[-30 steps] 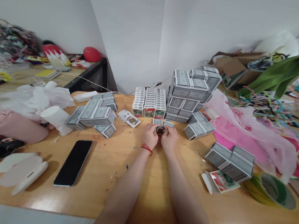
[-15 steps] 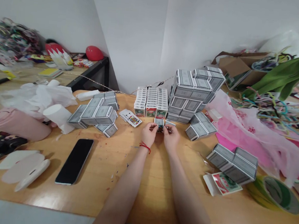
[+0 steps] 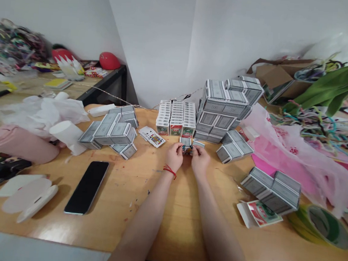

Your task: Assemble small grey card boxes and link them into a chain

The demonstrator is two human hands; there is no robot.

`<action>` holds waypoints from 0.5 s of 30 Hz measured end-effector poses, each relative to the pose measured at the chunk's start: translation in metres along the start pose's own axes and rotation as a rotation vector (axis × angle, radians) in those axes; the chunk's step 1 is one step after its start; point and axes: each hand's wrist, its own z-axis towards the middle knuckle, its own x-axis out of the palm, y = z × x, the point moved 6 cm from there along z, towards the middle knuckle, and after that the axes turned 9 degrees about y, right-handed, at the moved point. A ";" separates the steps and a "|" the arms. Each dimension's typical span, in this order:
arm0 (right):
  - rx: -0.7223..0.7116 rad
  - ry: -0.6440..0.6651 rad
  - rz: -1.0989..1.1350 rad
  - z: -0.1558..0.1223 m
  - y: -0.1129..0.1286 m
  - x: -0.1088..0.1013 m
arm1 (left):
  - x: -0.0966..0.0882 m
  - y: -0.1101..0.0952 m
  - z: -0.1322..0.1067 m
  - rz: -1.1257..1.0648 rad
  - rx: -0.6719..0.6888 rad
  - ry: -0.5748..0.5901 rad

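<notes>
Delta over the last second: small. Both hands have crept a touch toward the far edge of the table, and the thing between them has turned; it showed a dark end, now a coloured printed face is up. Read: same piece still being worked, not set down.

- Left hand (image 3: 174, 156), red string on the wrist, and right hand (image 3: 201, 160): fingers (image 3: 179, 148) curled in and closed from both sides on one small printed cardboard card pack (image 3: 187, 149). Thumbs hidden, so exact grip is unclear.
- Card pack sits just above the light varnished wooden table (image 3: 173, 211), centre, nearer the far edge than the near one. Can't tell if it touches the top.
- Just beyond it: two more small packs lying flat (image 3: 185, 141), then three rows of like packs stood on end (image 3: 176, 118), tight, rigid, square-edged.
- Right of those: grey patterned wrapped bricks stacked high (image 3: 224, 106), crisp corners; more bricks lie loose to the left (image 3: 113, 131) and near the right edge (image 3: 273, 190).
- Loose playing cards (image 3: 151, 137), thin and glossy, fanned left of the hands.
- Black glass-faced phone (image 3: 87, 186), flat, toward the near left.
- Pink crinkled plastic film (image 3: 283, 155), soft, along the right side.
</notes>
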 end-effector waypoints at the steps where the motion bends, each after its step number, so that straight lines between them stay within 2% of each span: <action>1: -0.001 -0.001 -0.013 0.000 0.000 -0.001 | 0.000 0.001 0.000 -0.001 -0.001 0.002; 7: -0.003 0.031 -0.066 -0.001 0.002 -0.001 | 0.002 0.003 0.002 -0.001 -0.018 0.009; 15: 0.007 0.092 -0.004 -0.001 0.006 0.001 | -0.002 -0.003 0.001 -0.013 -0.031 -0.017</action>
